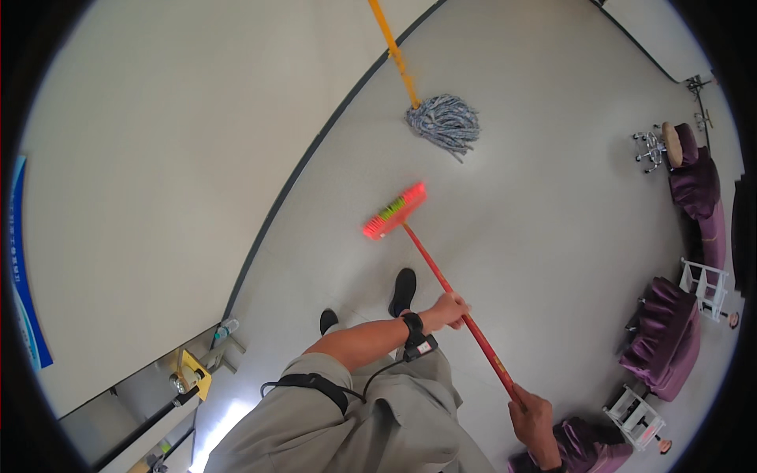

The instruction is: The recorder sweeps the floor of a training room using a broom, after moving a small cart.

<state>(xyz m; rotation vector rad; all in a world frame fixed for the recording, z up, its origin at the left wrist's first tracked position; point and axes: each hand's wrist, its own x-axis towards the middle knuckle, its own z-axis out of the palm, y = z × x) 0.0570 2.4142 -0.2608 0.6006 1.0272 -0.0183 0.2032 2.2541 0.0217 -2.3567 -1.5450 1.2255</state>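
Note:
I hold a broom by its long red handle (430, 262). My left hand (446, 310) is closed around the middle of the handle, with a black strap and a small device on its wrist. Farther up toward the handle's end, at the lower right, my right hand (533, 418) is wrapped round it too. The broom head (397, 211), pink-red with a yellow-green band in its bristles, is ahead of my shoes and slightly blurred. Whether its bristles touch the floor I cannot tell. Beyond it a mop with a grey-blue string head (445, 124) and a yellow handle (392, 49) leans at the wall.
A pale wall (181, 142) with a dark baseboard (307, 150) curves along the left. Purple draped beds (666, 339), white step stools (635, 416) and a wheeled stool (670, 144) line the right. A shelf unit (150, 430) and a plastic bottle (226, 329) stand at lower left.

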